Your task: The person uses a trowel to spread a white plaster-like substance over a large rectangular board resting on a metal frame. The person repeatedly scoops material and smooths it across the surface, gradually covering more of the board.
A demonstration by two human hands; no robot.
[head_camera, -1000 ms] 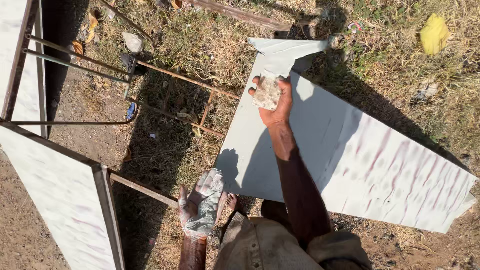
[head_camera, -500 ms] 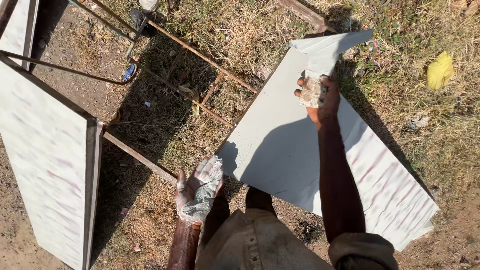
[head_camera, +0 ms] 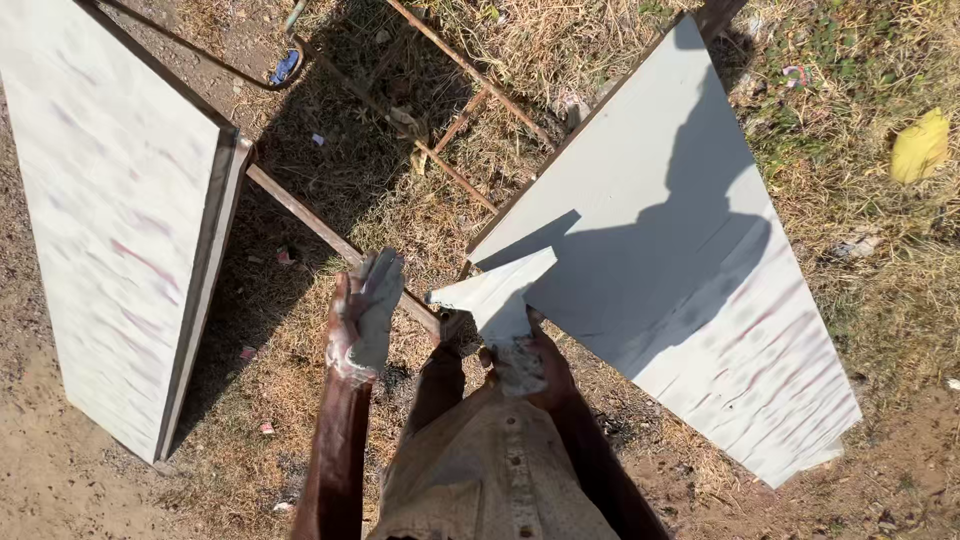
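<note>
Dry grass and bare dirt (head_camera: pixel 60 490) lie underfoot outdoors. A large grey panel (head_camera: pixel 660 200) leans on a rusty frame (head_camera: pixel 330 240). The right hand (head_camera: pixel 525 365) grips a white wad (head_camera: pixel 500 300) at the panel's lower corner; the paint-smeared left hand (head_camera: pixel 365 315) hangs open, empty.
</note>
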